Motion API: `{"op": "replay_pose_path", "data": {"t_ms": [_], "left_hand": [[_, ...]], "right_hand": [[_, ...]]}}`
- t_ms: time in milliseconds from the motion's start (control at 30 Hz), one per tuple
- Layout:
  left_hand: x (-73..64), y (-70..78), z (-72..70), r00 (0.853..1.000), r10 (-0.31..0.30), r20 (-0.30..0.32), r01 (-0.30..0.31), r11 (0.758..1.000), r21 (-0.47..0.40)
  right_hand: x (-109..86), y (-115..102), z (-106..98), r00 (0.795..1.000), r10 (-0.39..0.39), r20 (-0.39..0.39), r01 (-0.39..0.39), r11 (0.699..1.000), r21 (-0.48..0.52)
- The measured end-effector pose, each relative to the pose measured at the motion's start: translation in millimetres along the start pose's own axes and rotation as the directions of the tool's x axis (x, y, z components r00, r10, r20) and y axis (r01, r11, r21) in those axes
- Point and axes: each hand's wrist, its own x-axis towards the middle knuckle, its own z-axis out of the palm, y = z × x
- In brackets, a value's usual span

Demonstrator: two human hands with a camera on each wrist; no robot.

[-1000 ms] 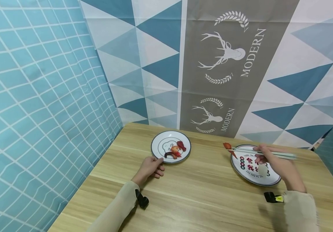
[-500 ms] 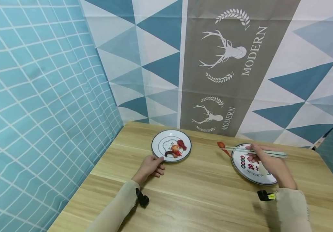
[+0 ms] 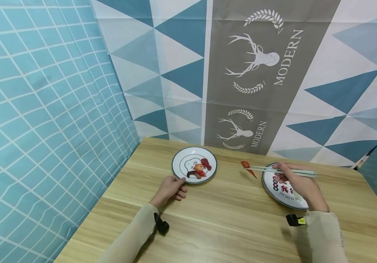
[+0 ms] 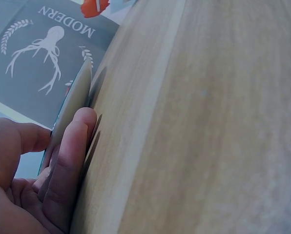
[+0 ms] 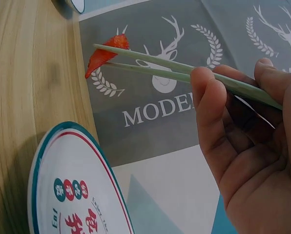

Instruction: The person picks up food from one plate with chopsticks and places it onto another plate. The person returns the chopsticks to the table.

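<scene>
My left hand (image 3: pixel 170 190) pinches the near rim of a small white plate (image 3: pixel 181 161), thumb on top and fingers beneath, as the left wrist view also shows. Several reddish food pieces (image 3: pixel 199 170) and a dark curved piece lie on this plate. In my right hand (image 3: pixel 299 185) is a pair of pale green chopsticks (image 5: pixel 155 67). Their tips clamp a red, pointed food piece (image 5: pixel 106 54), which hangs in the air between the two plates. Below the right hand stands a larger white plate (image 3: pixel 282 200) with red characters, partly hidden by that hand.
Both plates stand on a wood-grain table (image 3: pixel 208 226), toward its back edge. A grey and blue patterned sheet (image 3: pixel 182 84) rises behind the table. Blue tiled cloth (image 3: pixel 44 128) hangs along the left side.
My right hand has moved left, carrying the chopsticks and the red food piece off the larger plate toward the small one. The left hand stays at the small plate's rim.
</scene>
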Motion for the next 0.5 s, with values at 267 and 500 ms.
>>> {"op": "replay_pose_path", "data": {"t_ms": [267, 500], "left_hand": [[-1.6, 1.7, 0.2, 1.0, -0.012, 0.0, 0.012, 1.0, 0.002], [-2.6, 2.6, 0.4, 1.0, -0.013, -0.003, 0.013, 1.0, 0.0]], "right_hand": [[5.7, 2.8, 12.5, 0.999, -0.04, -0.007, 0.041, 0.998, 0.048], [8.7, -3.0, 18.0, 0.999, 0.039, -0.011, -0.04, 0.999, -0.034]]}}
